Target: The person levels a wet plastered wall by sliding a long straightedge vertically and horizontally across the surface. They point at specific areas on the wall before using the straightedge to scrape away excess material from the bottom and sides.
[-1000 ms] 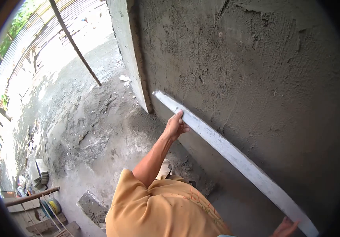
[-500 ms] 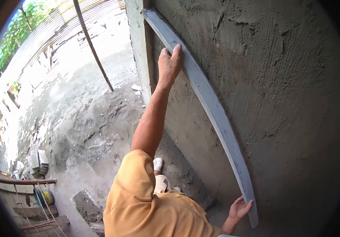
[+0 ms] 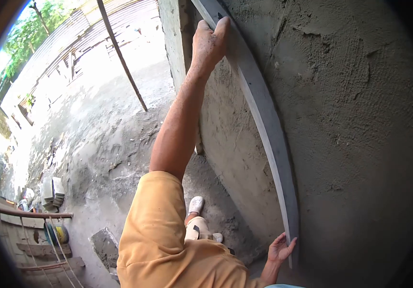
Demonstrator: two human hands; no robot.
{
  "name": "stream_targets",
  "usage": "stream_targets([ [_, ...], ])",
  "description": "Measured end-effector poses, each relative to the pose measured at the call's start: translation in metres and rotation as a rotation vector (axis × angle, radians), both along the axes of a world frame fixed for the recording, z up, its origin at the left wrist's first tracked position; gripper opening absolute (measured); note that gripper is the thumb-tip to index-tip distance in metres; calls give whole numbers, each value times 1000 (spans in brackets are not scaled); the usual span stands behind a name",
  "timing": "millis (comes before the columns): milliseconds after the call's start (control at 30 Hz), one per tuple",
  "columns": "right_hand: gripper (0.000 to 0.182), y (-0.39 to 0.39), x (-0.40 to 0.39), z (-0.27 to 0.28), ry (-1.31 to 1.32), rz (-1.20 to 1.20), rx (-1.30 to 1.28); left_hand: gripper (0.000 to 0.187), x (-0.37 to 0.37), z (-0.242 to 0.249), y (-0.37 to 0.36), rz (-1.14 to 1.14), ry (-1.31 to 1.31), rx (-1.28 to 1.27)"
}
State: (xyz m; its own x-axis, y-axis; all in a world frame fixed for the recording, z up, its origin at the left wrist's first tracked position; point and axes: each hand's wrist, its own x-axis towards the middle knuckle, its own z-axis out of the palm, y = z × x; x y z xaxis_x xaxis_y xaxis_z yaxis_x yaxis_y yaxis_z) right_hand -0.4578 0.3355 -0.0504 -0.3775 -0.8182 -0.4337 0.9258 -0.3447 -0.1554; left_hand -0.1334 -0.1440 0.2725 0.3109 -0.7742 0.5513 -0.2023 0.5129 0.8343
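Note:
A long grey metal straightedge (image 3: pixel 265 113) lies along the rough plastered wall (image 3: pixel 341 110), running from the top of the view down to the lower right; it looks bowed through the wide lens. My left hand (image 3: pixel 210 42) grips its upper part, thumb on the face and fingers round the near edge. Lower down, my right hand (image 3: pixel 281 247) holds the edge close to the bottom end, palm turned up and thumb against the bar. Beyond the top of the frame, the bar's upper end is hidden.
A wall corner (image 3: pixel 180 43) stands left of the bar. A thin pole (image 3: pixel 121 57) rises from the dirt ground. Blocks (image 3: pixel 53 192), a mortar-smeared board (image 3: pixel 106 249) and a rack with ropes (image 3: pixel 34 216) are at the lower left. My shoes (image 3: pixel 196 205) are below.
The straightedge and my left hand have shifted upward in view, so the bar's top end has left the frame. My right hand sits slightly further left. The camera view has also shifted.

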Motion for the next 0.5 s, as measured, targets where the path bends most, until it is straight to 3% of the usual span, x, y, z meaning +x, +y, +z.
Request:
stream_targets([
  [100,39,12,-19,-33,38,-15,37,52,-10,-37,17,-6,72,45],
  [333,40,64,-58,-37,229,-115,251,40,-30,-142,51,-18,205,254],
  [500,45,99,-84,-34,362,-199,445,45,-39,-265,63,57,154,469],
])
